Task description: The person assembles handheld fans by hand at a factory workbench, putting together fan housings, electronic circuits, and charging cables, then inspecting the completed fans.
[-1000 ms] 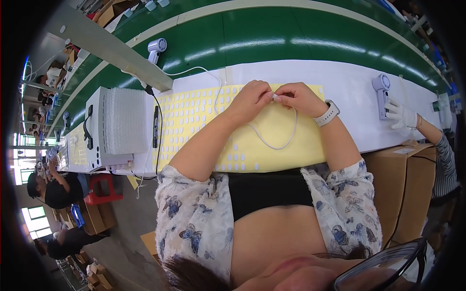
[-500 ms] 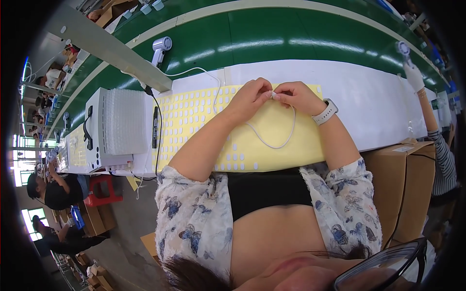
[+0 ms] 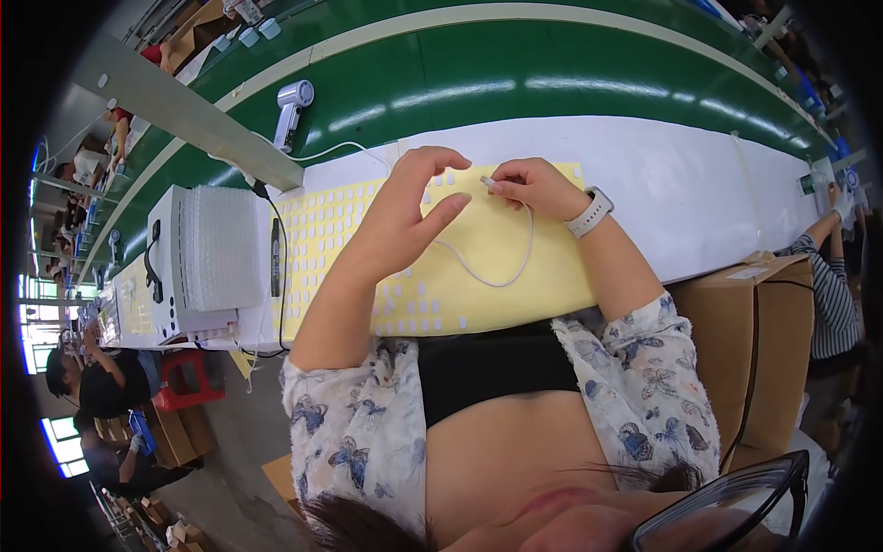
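Note:
My right hand [image 3: 541, 190] is closed in a pinch on the plug end of a white cable [image 3: 504, 284], whose loop hangs down over the yellow sheet. The small light-coloured plug [image 3: 487, 182] pokes out from its fingertips toward the left. My left hand [image 3: 405, 207] is open just left of it, thumb and fingers apart with nothing between them. Under both hands lies the yellow sheet [image 3: 552, 267], with rows of small white oval stickers [image 3: 317, 225] over its left part and a few near its front edge.
A silver handheld fan [image 3: 292, 112] lies on the green conveyor [image 3: 414, 69]. Left of the sheet are a black marker [image 3: 275, 258], bubble-wrap sheets [image 3: 221, 248] and a white device box [image 3: 170, 248]. A post [image 3: 193, 120] rises there. A cardboard box [image 3: 717, 340] stands right, near a co-worker's arm [image 3: 821, 230].
My left hand has come away from the plug and spread its fingers; my right hand keeps its pinch. The co-worker's gloved hand, earlier raised with a fan, is lower now. The view has shifted slightly.

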A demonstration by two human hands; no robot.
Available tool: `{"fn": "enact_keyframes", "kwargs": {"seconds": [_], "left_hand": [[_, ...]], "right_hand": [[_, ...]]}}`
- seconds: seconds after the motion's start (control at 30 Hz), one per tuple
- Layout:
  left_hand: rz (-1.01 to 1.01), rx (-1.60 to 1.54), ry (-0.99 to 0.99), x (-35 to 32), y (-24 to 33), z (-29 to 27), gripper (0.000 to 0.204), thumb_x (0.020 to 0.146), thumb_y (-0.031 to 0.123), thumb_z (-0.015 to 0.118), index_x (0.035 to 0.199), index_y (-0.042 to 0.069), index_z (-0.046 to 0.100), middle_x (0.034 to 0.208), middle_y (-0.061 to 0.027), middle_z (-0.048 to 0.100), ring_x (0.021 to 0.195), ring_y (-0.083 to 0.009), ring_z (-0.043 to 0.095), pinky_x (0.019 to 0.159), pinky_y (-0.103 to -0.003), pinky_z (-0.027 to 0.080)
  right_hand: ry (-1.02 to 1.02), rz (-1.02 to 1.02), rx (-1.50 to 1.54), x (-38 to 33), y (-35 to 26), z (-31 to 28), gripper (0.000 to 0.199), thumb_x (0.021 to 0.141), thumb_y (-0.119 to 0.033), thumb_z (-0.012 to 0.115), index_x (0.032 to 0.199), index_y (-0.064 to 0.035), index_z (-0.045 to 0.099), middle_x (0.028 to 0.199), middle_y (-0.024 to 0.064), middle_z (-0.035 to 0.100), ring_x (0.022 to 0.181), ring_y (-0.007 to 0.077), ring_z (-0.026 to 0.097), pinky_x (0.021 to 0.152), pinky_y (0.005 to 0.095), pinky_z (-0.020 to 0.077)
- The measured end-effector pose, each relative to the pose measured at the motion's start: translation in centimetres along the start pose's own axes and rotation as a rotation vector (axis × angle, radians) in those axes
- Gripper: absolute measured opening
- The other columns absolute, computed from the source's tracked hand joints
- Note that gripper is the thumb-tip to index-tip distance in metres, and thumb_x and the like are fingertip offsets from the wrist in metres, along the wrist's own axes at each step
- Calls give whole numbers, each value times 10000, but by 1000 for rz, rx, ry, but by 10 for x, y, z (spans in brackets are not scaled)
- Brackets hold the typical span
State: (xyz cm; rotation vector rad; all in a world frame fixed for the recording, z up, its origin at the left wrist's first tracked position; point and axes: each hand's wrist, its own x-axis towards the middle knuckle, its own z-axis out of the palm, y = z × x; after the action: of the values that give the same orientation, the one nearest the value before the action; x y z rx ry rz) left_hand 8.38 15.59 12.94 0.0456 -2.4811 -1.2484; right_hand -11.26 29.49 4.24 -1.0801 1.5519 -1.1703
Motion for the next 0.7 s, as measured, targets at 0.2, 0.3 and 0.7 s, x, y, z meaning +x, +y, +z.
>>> {"fn": "enact_keyframes", "kwargs": {"seconds": [0.2,0.3,0.7], "left_hand": [[218,631,-114,22,-60,-21,406,789,181,711,1140,68,541,1238,-146,497,1183,-359,441,998,-430,388],[66,809,195,45,-140,-67,414,747,195,745,1097,52,577,1237,-178,496,1181,-376,448,1001,-444,381],[-902,1084,607,50,-250,-115,592,822,255,685,1299,48,402,1165,-185,563,1106,-367,527,927,-417,413]], "right_hand": [[-34,50,-5,1,-1,-3,174,929,-152,602,930,18,637,745,16,588,635,75,528,571,224,449],[-27,34,9,0,-2,-3,176,924,-154,609,937,19,639,748,20,592,641,74,530,568,227,449],[5,-159,-265,-2,-6,4,191,878,-189,658,876,2,663,706,21,592,605,84,482,548,250,411]]}}
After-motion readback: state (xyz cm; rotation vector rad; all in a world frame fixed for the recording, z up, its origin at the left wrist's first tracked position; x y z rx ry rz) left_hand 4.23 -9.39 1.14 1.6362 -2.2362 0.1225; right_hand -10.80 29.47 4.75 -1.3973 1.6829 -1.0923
